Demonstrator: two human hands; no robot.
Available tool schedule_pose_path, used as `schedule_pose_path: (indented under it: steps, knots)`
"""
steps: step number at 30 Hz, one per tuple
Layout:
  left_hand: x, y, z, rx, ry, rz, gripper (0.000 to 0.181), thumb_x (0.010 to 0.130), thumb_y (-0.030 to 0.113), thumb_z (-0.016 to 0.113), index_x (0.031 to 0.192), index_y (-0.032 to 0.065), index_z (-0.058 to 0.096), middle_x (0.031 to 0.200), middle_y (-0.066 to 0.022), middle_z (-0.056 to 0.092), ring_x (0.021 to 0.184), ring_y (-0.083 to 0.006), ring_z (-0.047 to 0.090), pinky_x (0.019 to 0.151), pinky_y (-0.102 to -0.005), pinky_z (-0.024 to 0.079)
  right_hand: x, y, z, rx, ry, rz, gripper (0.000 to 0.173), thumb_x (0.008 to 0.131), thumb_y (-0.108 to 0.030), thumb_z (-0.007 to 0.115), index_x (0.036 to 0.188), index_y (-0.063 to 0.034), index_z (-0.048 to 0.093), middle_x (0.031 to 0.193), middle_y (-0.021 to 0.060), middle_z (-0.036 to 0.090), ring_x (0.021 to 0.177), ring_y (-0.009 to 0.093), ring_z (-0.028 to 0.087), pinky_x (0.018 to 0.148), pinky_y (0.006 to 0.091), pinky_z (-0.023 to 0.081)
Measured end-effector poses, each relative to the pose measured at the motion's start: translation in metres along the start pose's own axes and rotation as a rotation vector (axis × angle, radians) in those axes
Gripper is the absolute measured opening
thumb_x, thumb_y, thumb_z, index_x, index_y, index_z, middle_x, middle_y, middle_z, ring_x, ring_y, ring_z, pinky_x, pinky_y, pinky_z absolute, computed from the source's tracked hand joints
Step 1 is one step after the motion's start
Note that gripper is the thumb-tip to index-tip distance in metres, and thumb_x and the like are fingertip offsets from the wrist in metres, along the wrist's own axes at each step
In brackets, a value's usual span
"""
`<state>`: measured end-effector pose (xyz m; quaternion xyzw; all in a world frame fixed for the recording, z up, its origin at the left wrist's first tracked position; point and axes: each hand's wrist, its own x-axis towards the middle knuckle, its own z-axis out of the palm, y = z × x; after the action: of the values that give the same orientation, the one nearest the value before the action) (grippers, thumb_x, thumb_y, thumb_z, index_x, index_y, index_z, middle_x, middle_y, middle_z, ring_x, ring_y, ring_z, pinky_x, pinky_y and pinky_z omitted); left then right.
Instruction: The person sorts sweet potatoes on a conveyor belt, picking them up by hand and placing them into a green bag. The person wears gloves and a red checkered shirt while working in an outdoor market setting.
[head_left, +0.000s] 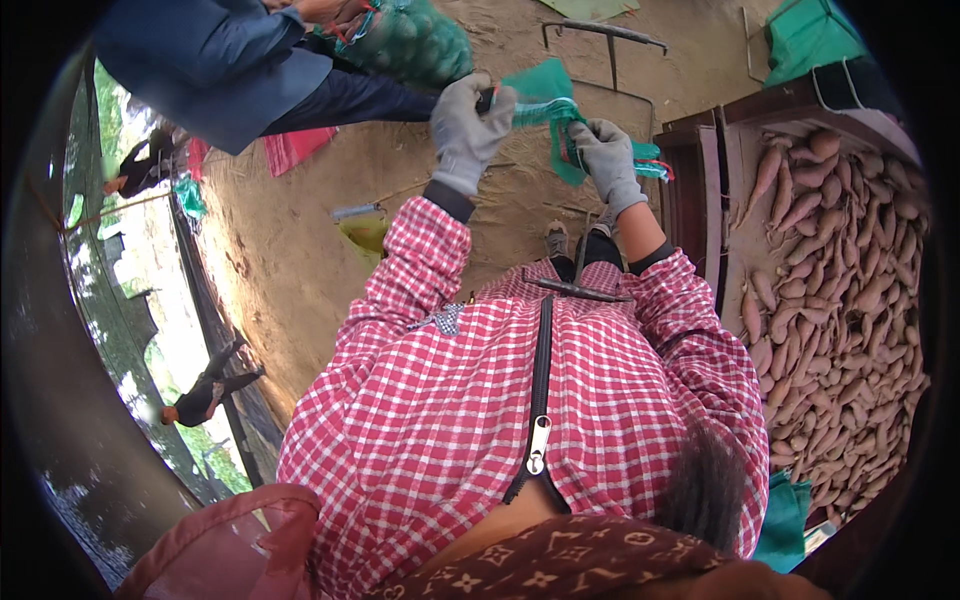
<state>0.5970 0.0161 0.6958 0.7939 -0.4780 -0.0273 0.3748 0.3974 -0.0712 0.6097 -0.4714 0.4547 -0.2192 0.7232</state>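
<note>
Both my hands wear grey work gloves. My left hand (466, 133) grips one end of a green mesh bag (544, 112), its thumb and fingers around the edge of it; a small dark patch shows between them, and what it is I cannot tell. To the right, my right hand (604, 159) is shut on the gathered middle of the same mesh. Past that hand sticks out a folded green bundle (649, 160) with a red and white cord end. The mesh is pulled across between the two hands, above the dirt floor.
At right, a wooden bin (739, 247) holds a heap of sweet potatoes (840, 300). A co-worker's sleeve (210, 56) and hands are by a filled green mesh sack (409, 41). Metal stands (611, 34) rest on the ground. A red sack (300, 148) and a yellow bag (365, 236) lie left.
</note>
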Motion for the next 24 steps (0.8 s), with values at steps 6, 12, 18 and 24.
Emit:
schedule_pose_path:
  steps: [6, 12, 18, 24]
  knots:
    - [-0.034, 0.012, 0.043, -0.128, -0.658, -0.258, 0.035, 0.104, 0.034, 0.068, 0.100, -0.0010, 0.072, 0.097, -0.0114, 0.076, 0.085, -0.0156, 0.070, 0.074, -0.0314, 0.053, -0.001, 0.025, 0.005, 0.028, 0.046, -0.049, 0.022, 0.095, -0.022, 0.082, 0.091, -0.0020, 0.073, 0.076, -0.0006, 0.070, 0.067, 0.007, 0.059, 0.063, 0.0291, 0.051]
    - [-0.028, -0.005, 0.072, -1.151, -0.436, -0.992, 0.016, 0.101, 0.017, 0.071, 0.103, 0.0017, 0.074, 0.093, -0.0064, 0.075, 0.084, -0.0195, 0.074, 0.076, -0.0393, 0.063, -0.024, 0.012, 0.008, 0.110, -0.130, 0.085, 0.026, 0.098, -0.027, 0.079, 0.092, -0.0029, 0.073, 0.082, 0.0012, 0.073, 0.076, 0.008, 0.065, 0.069, 0.0272, 0.053]
    - [-0.034, -0.027, 0.071, -1.061, -0.390, -0.903, 0.029, 0.095, 0.027, 0.085, 0.111, 0.0047, 0.076, 0.103, -0.0041, 0.077, 0.085, -0.0126, 0.071, 0.073, -0.0287, 0.058, -0.003, 0.027, -0.054, 0.210, 0.163, -0.050, 0.034, 0.103, -0.031, 0.075, 0.115, 0.0007, 0.075, 0.101, 0.0046, 0.076, 0.086, 0.011, 0.068, 0.079, 0.0269, 0.056]
    - [-0.026, 0.002, 0.059, -0.160, -0.704, -0.234, 0.028, 0.085, 0.031, 0.088, 0.087, 0.0037, 0.080, 0.082, -0.0009, 0.076, 0.072, -0.0095, 0.066, 0.063, -0.0330, 0.051, -0.012, -0.054, -0.005, -0.140, -0.196, 0.134, 0.044, 0.105, -0.038, 0.069, 0.124, 0.0010, 0.071, 0.111, 0.0079, 0.075, 0.097, 0.013, 0.068, 0.087, 0.0317, 0.057]
